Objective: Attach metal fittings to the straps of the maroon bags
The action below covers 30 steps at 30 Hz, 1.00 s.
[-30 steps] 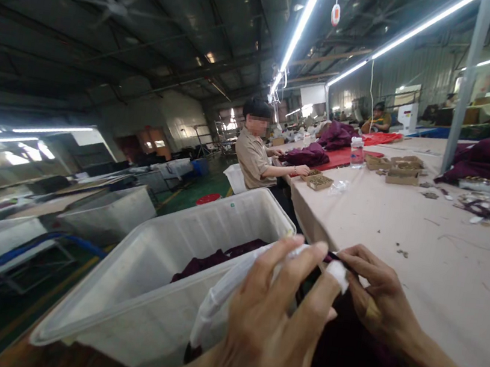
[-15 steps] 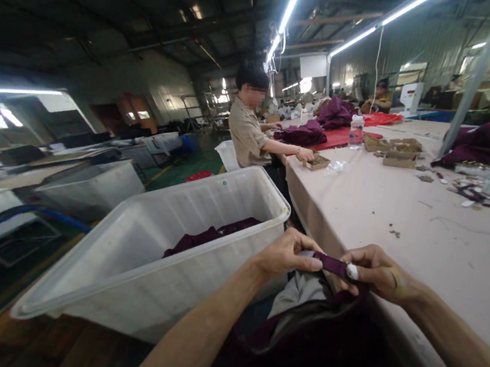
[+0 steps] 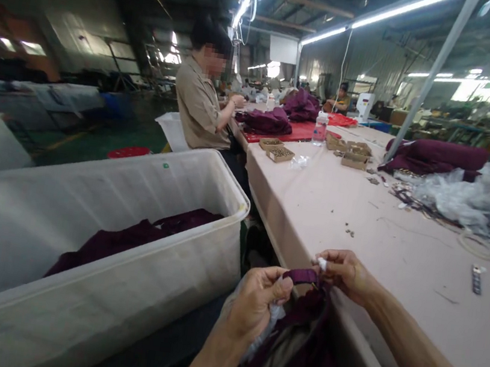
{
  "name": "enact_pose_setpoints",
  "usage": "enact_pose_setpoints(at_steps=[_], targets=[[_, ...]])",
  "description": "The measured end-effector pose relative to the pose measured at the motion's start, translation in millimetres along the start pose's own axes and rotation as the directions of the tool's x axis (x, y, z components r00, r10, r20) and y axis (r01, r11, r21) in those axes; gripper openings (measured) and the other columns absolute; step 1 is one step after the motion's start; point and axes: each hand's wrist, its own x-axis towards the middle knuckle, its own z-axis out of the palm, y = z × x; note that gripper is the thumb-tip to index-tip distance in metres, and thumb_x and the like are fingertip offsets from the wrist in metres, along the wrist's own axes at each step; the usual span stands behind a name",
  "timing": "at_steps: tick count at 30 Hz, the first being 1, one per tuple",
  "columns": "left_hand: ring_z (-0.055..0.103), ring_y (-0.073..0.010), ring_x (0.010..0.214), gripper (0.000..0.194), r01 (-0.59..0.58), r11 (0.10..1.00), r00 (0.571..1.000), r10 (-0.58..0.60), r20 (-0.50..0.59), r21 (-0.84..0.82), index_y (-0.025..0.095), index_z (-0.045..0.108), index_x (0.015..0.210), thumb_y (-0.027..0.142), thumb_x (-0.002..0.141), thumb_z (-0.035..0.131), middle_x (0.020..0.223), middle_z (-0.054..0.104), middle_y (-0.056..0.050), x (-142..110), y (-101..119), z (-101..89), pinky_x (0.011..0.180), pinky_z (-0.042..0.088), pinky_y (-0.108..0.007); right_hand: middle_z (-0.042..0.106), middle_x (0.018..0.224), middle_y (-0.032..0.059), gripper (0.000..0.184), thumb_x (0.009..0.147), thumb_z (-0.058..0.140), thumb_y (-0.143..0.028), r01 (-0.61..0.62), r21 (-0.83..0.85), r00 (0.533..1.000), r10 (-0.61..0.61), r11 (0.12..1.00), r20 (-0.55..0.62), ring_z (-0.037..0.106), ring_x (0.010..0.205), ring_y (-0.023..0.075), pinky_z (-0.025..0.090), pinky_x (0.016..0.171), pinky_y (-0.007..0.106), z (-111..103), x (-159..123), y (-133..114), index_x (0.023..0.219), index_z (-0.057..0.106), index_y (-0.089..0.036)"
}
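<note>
My left hand (image 3: 258,301) is closed on the waistband (image 3: 301,276) of a dark purple garment (image 3: 315,351), thumb on top. The band arches to the right from those fingers, and the cloth hangs below against the table's side. Just above the band's right end, my right hand (image 3: 346,273) is pinched, with a white wrap on one fingertip. Whatever lies between those fingertips is too small to make out. Pale grey cloth (image 3: 274,318) shows beside my left hand.
A large white bin (image 3: 196,274) with purple cloth (image 3: 127,240) stands at left. The covered table (image 3: 397,266) bears small metal pieces (image 3: 349,230), boxes of studs (image 3: 280,154), a bottle (image 3: 320,128), plastic bags (image 3: 467,190) and a pole (image 3: 433,76). A co-worker (image 3: 205,93) sits beyond the bin.
The view has turned right. My right hand has shifted from gripping the band to just above its end; the band now arches. The co-worker's hand has left the stud box and is raised.
</note>
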Motion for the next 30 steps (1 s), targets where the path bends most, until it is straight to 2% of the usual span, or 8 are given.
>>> enact_pose_setpoints(at_steps=[2, 4, 7, 10, 15, 20, 24, 30], targets=[[0.036, -0.0067, 0.055, 0.034, -0.023, 0.998, 1.000, 0.024, -0.018, 0.066, 0.008, 0.077, 0.085, 0.040, 0.077, 0.085, 0.060, 0.052, 0.001, -4, -1, -4.0, 0.054, 0.025, -0.023, 0.073, 0.077, 0.0076, 0.041, 0.078, 0.075, -0.048, 0.031, -0.345, 0.981, -0.094, 0.938, -0.168, 0.066, 0.064, 0.0179, 0.053, 0.063, 0.030, -31, 4, -5, 0.099, 0.074, -0.012], [0.037, -0.0068, 0.056, 0.034, -0.032, 0.993, 0.999, 0.037, -0.036, 0.117, 0.009, 0.078, 0.089, 0.040, 0.077, 0.086, 0.060, 0.054, 0.001, -5, -4, -10.4, 0.055, 0.027, -0.022, 0.072, 0.073, 0.0065, 0.037, 0.077, 0.071, -0.045, -0.006, -0.564, 0.940, -0.188, 0.826, -0.284, 0.065, 0.064, 0.0184, 0.049, 0.061, 0.029, -65, 11, -12, 0.095, 0.075, -0.013], [0.038, -0.0071, 0.057, 0.034, -0.049, 0.991, 0.997, 0.057, -0.059, 0.128, 0.009, 0.079, 0.089, 0.040, 0.076, 0.086, 0.063, 0.056, 0.000, -6, -8, -19.3, 0.055, 0.029, -0.021, 0.071, 0.067, 0.0045, 0.032, 0.075, 0.068, -0.036, -0.090, -0.693, 0.894, -0.248, 0.716, -0.373, 0.061, 0.059, 0.0169, 0.041, 0.053, 0.026, -107, 32, -22, 0.096, 0.076, -0.013], [0.039, -0.0071, 0.057, 0.035, -0.063, 0.992, 0.996, 0.070, -0.064, 0.110, 0.009, 0.079, 0.088, 0.041, 0.076, 0.086, 0.062, 0.057, 0.000, -9, -7, -22.0, 0.055, 0.030, -0.021, 0.072, 0.067, 0.0034, 0.027, 0.075, 0.068, -0.030, -0.150, -0.790, 0.875, -0.292, 0.595, -0.385, 0.063, 0.060, 0.0165, 0.041, 0.054, 0.026, -130, 67, -32, 0.095, 0.078, -0.014], [0.042, -0.0078, 0.057, 0.036, -0.054, 0.997, 0.996, 0.058, -0.067, 0.049, 0.009, 0.080, 0.090, 0.041, 0.074, 0.088, 0.062, 0.060, -0.001, -20, -6, -17.7, 0.057, 0.033, -0.021, 0.074, 0.094, 0.0042, 0.027, 0.094, 0.069, -0.039, -0.242, -0.862, 0.887, -0.258, 0.445, -0.382, 0.069, 0.082, 0.0166, 0.056, 0.077, 0.032, -141, 138, -37, 0.105, 0.072, -0.015], [0.049, -0.0104, 0.061, 0.041, -0.030, 0.999, 0.998, 0.031, -0.056, 0.016, 0.009, 0.080, 0.093, 0.044, 0.074, 0.088, 0.070, 0.066, -0.004, -29, -17, -17.7, 0.059, 0.037, -0.022, 0.071, 0.108, 0.0060, 0.027, 0.099, 0.066, -0.040, -0.296, -0.890, 0.912, -0.173, 0.347, -0.371, 0.069, 0.095, 0.0187, 0.059, 0.086, 0.038, -137, 182, -28, 0.110, 0.069, -0.015], [0.049, -0.0112, 0.063, 0.045, -0.027, 0.999, 0.994, 0.032, -0.108, 0.045, 0.010, 0.079, 0.091, 0.049, 0.070, 0.090, 0.069, 0.064, -0.003, -31, -19, -21.5, 0.059, 0.037, -0.022, 0.072, 0.102, 0.0044, 0.025, 0.098, 0.067, -0.039, -0.326, -0.891, 0.913, -0.140, 0.314, -0.383, 0.069, 0.091, 0.0175, 0.059, 0.083, 0.035, -134, 194, -21, 0.100, 0.070, -0.015], [0.058, -0.0186, 0.076, 0.058, -0.005, 0.991, 0.967, 0.039, -0.251, 0.137, 0.012, 0.078, 0.097, 0.062, 0.068, 0.085, 0.079, 0.068, -0.006, -33, -14, -40.8, 0.069, 0.045, -0.027, 0.069, 0.081, 0.0000, 0.031, 0.098, 0.067, -0.043, -0.373, -0.842, 0.883, -0.128, 0.390, -0.451, 0.065, 0.067, 0.0117, 0.056, 0.064, 0.026, -144, 200, -18, 0.092, 0.069, -0.013]])
